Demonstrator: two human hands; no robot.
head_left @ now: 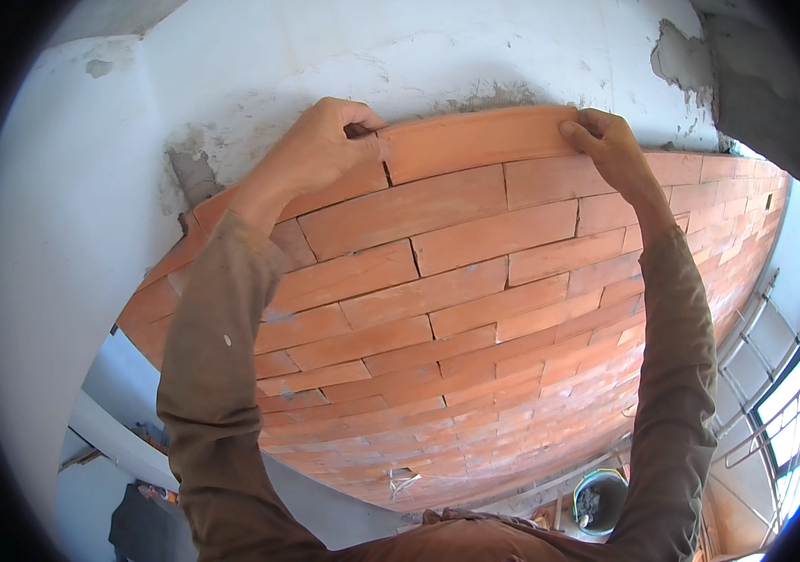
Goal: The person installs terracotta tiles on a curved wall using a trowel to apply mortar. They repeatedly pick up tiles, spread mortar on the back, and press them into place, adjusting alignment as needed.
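An orange clay brick (pixel 477 140) lies in the top course of a brick wall (pixel 461 253), close against the white plastered surface. My left hand (pixel 336 140) is closed at the brick's left end, with its fingertips partly hidden behind the edge. At the other end my right hand (pixel 604 145) grips the brick, thumb on the front face and fingers over the top. A narrow dark gap separates the brick's left end from its neighbour. Both my arms are raised, in brown sleeves.
White plaster (pixel 325 56) above the wall has rough, chipped patches. A bucket (pixel 600 501) with grey contents stands far below, near my right arm. A metal ladder (pixel 746 328) leans at the right, near a bright barred window (pixel 798 412). A wire-filled box opening (pixel 403 480) sits low in the brickwork.
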